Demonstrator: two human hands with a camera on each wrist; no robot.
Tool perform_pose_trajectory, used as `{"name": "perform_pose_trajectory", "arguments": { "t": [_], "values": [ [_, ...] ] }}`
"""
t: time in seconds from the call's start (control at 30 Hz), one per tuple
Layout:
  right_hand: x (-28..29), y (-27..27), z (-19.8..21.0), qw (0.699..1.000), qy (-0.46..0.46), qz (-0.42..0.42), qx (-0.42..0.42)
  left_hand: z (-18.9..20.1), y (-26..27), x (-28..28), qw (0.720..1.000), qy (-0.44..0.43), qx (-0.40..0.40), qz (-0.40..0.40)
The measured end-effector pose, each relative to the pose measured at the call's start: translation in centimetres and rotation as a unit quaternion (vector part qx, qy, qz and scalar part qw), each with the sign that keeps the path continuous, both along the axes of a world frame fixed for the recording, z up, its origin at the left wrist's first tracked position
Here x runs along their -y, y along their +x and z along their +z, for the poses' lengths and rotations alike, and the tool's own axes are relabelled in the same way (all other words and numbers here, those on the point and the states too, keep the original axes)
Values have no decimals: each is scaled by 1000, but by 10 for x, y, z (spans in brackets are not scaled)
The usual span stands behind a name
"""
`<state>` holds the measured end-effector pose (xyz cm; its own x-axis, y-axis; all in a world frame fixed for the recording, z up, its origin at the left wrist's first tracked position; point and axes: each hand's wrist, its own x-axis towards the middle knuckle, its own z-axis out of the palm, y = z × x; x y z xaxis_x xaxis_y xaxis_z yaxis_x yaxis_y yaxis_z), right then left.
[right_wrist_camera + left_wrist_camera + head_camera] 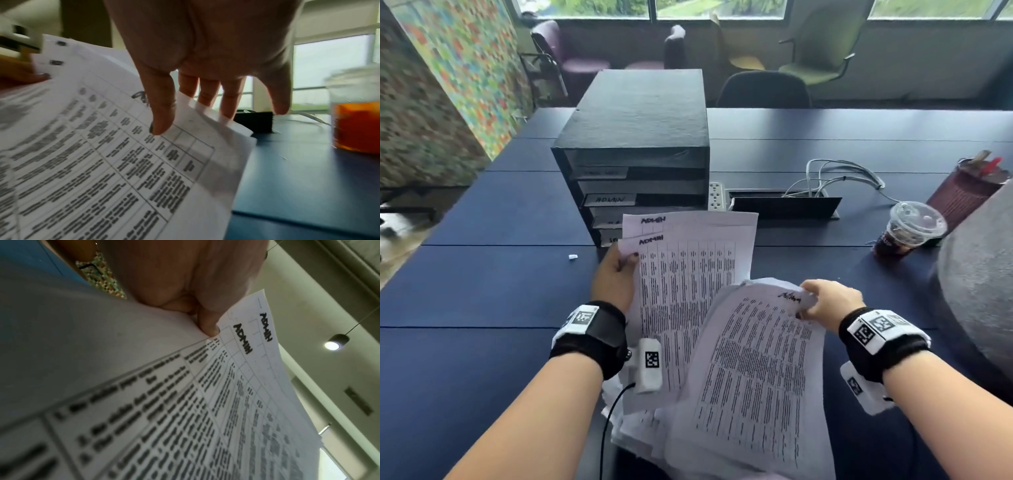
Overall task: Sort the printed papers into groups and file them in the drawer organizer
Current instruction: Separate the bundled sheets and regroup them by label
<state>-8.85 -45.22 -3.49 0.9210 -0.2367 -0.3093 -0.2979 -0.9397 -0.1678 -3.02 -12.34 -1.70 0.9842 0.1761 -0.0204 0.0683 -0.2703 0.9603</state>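
My left hand (pixel 619 270) pinches two printed sheets marked ADMIN (pixel 688 260) by their upper left corner, lifted above the table; the thumb (pixel 207 327) lies on top of the ADMIN sheets (pixel 236 386). My right hand (pixel 822 301) pinches the top corner of another printed sheet (pixel 753 370), also marked in black, thumb (pixel 162 113) on top and fingers beneath that sheet (pixel 123 162). It lies over a loose pile of papers (pixel 640 435) near the front edge. The black drawer organizer (pixel 633 144) stands just behind, with labelled drawers, one reading ADMIN (pixel 610 199).
On the dark blue table (pixel 482 291) at the right stand a plastic cup of iced tea (pixel 911 233), a dark red tumbler (pixel 962 192), a cable box (pixel 784 205) with white cables, and a power strip (pixel 715 197). Chairs line the far side.
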Motion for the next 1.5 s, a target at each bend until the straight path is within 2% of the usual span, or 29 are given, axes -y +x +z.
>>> {"name": "perform_pose_trajectory", "arguments": {
  "t": [0.1, 0.17, 0.23, 0.3, 0.43, 0.5, 0.53, 0.63, 0.8, 0.87, 1.03, 1.07, 1.13, 1.23, 1.33, 1.43, 1.5],
  "values": [
    [14, -1, -9, 992, 96, -82, 27, -13, 1, -3, 1000, -9, -14, -14],
    [19, 0, -14, 974, 178, -118, 76, -20, 2, -5, 999, -3, -23, -23],
    [20, 1, -12, 935, 293, -149, 131, -28, 3, -7, 999, 10, -32, -31],
    [20, 2, -9, 888, 400, -170, 152, -33, 4, -9, 998, 18, -42, -33],
    [19, -4, -8, 792, 564, -208, 108, -40, 6, -12, 995, 65, -63, -36],
    [19, -14, -19, 751, 609, -241, 82, -43, 7, -15, 994, 81, -66, -26],
    [19, -18, -25, 742, 617, -251, 76, -45, 8, -17, 994, 89, -65, -19],
    [18, -24, -48, 747, 604, -265, 82, -41, 11, -23, 995, 87, -55, 6],
    [14, -16, -68, 780, 550, -275, 117, -9, 22, -23, 995, 98, -17, 16],
    [12, -13, -73, 773, 554, -282, 128, 9, 29, -27, 996, 79, 25, 35],
    [9, -15, -76, 719, 587, -349, 126, 59, 49, -48, 978, 85, 165, 97],
    [10, -16, -79, 726, 571, -360, 128, 69, 50, -50, 973, 94, 179, 114],
    [16, -17, -86, 764, 512, -368, 138, 88, 51, -52, 962, 102, 205, 151],
    [21, -19, -92, 792, 465, -369, 142, 109, 49, -53, 959, 2, 268, 89],
    [10, -18, -82, 794, 477, -347, 145, 105, 45, -45, 968, -14, 239, 80],
    [2, -18, -77, 749, 554, -342, 122, 82, 31, -19, 984, 17, 173, 44],
    [-1, -18, -78, 738, 569, -345, 115, 58, 19, 1, 992, -26, 118, -26]
  ]
}}
